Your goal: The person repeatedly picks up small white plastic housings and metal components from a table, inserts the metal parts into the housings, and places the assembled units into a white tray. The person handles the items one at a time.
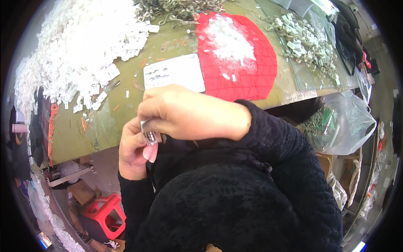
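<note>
My left hand and my right hand meet in front of my body, just off the near edge of the table. Between them is a small, clear plastic piece, boxy in shape, with something dark in or behind it. Fingers of both hands pinch it, the right hand from above and the left from the side. The right fingertips are partly hidden. Just beyond the right hand lies a white card with rows of dark, lash-like shapes. A red quilted cloth spreads beside it, bearing a heap of clear plastic pieces.
A large mound of small white pieces covers the table's left. Tangled chain-like strands lie at the back; more, with pale tags, lie on the right. A clear bag hangs at the right edge. A red stool stands below left.
</note>
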Motion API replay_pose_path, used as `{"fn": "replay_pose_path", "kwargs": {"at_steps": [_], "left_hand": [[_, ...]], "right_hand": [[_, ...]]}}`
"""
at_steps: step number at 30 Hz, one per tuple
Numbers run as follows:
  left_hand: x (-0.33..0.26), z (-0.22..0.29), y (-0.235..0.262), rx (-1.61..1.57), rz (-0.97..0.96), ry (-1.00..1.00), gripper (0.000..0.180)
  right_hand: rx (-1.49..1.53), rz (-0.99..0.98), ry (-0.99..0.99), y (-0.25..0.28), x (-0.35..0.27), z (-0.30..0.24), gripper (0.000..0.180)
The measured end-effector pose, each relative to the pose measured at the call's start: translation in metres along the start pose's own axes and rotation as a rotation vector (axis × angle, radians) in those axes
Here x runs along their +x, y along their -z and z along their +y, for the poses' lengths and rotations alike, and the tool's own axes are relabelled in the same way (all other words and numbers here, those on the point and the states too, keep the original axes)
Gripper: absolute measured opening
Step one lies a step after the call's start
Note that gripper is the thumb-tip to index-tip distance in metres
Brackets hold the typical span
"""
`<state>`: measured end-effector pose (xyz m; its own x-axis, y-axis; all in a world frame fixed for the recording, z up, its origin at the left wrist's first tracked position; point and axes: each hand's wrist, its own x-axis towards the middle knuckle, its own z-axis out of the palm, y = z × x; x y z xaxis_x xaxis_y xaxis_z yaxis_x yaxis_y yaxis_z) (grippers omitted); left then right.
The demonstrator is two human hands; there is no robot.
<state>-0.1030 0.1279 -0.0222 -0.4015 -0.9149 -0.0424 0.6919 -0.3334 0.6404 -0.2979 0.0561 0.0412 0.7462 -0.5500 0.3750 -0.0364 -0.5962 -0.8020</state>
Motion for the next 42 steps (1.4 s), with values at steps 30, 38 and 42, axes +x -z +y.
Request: {"fn": "replay_pose_path", "kwargs": {"at_steps": [30, 38, 42], "left_hand": [[0.008, -0.056, -0.059, 0.482, 0.312, -0.125, 0.026], [0.011, -0.058, -0.056, 0.448, 0.293, -0.116, 0.028], [0.013, -0.052, -0.05, 0.16, 0.229, -0.014, 0.032]], "right_hand": [[-0.457, 0.28, 0.055, -0.011, -0.094, 0.0, 0.037], [-0.639, 0.291, 0.124, -0.02, -0.097, 0.003, 0.048], [-0.583, 0.33, 0.154, -0.014, -0.101, 0.008, 0.047]]}}
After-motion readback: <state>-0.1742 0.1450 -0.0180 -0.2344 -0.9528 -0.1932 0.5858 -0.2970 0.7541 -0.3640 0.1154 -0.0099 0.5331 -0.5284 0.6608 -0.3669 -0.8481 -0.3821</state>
